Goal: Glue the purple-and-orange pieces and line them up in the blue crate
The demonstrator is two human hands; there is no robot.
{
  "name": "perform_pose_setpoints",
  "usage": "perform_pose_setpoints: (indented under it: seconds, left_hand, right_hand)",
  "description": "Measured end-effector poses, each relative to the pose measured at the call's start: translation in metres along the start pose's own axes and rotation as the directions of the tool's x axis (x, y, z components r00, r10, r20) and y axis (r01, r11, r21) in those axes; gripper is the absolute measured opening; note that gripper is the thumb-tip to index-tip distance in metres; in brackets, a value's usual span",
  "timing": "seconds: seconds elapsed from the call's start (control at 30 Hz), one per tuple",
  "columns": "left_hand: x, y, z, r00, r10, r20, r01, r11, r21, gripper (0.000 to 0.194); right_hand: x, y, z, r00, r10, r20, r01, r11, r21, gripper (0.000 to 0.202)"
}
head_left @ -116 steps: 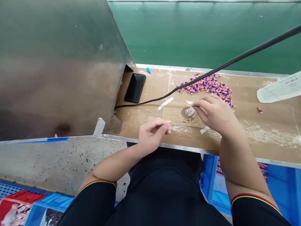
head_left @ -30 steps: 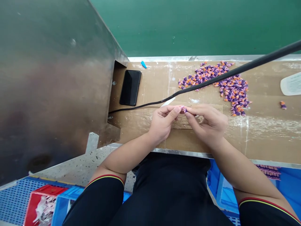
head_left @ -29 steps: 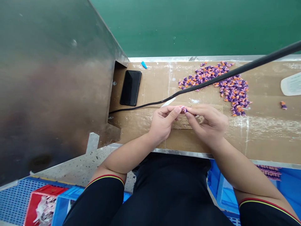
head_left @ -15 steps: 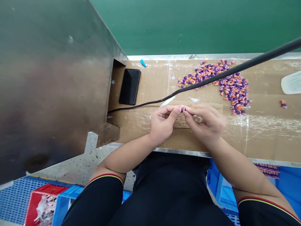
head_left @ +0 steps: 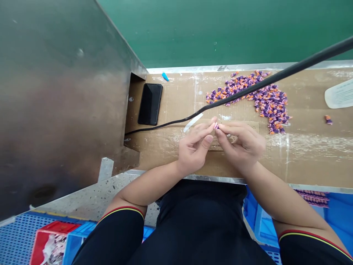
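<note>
A tiny purple, pink-edged figure piece (head_left: 216, 126) is pinched between thumb and forefinger of my right hand (head_left: 241, 143). My left hand (head_left: 194, 147) is just to its left, thumb apart from the forefinger, whose tip is at the piece; whether it touches I cannot tell. Under both hands lies a tan board (head_left: 216, 145), mostly covered by them. A white strip-like blade (head_left: 193, 123) rests beyond my left hand. Farther right spreads a heap of small purple and orange figure pieces (head_left: 271, 103), and one single piece (head_left: 328, 119) lies apart from it.
A black cable (head_left: 206, 108) crosses above the cardboard-covered table (head_left: 176, 147). On the left are a phone (head_left: 150, 104), a blue cap (head_left: 165, 76) and a big metal housing (head_left: 66, 92). A white translucent container (head_left: 340, 95) sits at right. Red (head_left: 41, 239) and blue crates (head_left: 264, 224) stand below.
My left thumb has come away from the piece and dropped lower, parting from the forefinger. My right hand keeps its pinch. The whole view has shifted slightly.
</note>
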State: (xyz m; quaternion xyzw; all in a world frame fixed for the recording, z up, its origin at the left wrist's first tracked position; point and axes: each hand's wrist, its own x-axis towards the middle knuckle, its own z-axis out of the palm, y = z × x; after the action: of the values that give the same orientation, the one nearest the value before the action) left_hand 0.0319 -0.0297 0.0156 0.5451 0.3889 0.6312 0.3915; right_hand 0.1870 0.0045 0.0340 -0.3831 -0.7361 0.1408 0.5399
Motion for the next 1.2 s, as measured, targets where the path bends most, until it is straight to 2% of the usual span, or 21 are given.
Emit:
perform_pose_setpoints:
  seconds: [0.13,0.43,0.6,0.77,0.83,0.9,1.0,1.07,1.13,1.2]
  left_hand:
    - [-0.001,0.002,0.0,0.999,-0.026,0.028,0.027,0.999,-0.038,0.033]
    - [0.001,0.005,0.0,0.996,-0.087,0.031,0.087,0.996,-0.011,0.03]
    - [-0.001,0.001,0.0,0.999,0.004,0.051,-0.004,1.0,-0.005,0.035]
    - [-0.004,-0.002,-0.003,0.976,0.168,0.137,-0.183,0.978,0.102,0.056]
    - [-0.004,-0.002,-0.005,0.964,0.214,0.155,-0.233,0.965,0.117,0.062]
    - [-0.004,-0.002,-0.008,0.962,0.229,0.15,-0.25,0.958,0.14,0.061]
    - [-0.003,0.001,-0.011,0.959,0.256,0.121,-0.273,0.95,0.154,0.056]
    - [-0.002,0.004,-0.014,0.96,0.255,0.116,-0.27,0.953,0.139,0.053]
    - [-0.002,0.006,-0.015,0.962,0.244,0.121,-0.259,0.957,0.131,0.05]
    - [-0.002,0.007,-0.016,0.964,0.237,0.12,-0.253,0.957,0.143,0.047]
  right_hand:
    - [0.0,0.001,-0.001,1.0,0.017,0.005,-0.017,0.999,0.047,0.01]
    - [0.0,0.002,-0.002,1.0,0.01,-0.008,-0.009,0.998,0.068,0.015]
    - [0.002,0.001,0.0,1.0,0.02,-0.015,-0.019,0.998,0.061,0.012]
    - [0.009,-0.006,-0.006,1.0,0.018,-0.019,-0.016,0.996,0.089,0.012]
    - [0.011,-0.004,-0.022,0.999,0.041,0.012,-0.042,0.998,0.049,0.008]
    - [0.008,0.005,-0.05,0.995,0.088,0.043,-0.086,0.995,-0.049,0.009]
    - [-0.003,0.03,-0.106,0.984,0.175,0.034,-0.159,0.948,-0.275,0.012]
    - [-0.015,0.05,-0.146,0.965,0.244,0.093,-0.187,0.893,-0.41,0.011]
    - [-0.027,0.067,-0.179,0.944,0.295,0.146,-0.177,0.831,-0.528,0.016]
    - [-0.038,0.078,-0.201,0.921,0.308,0.24,-0.113,0.797,-0.593,0.019]
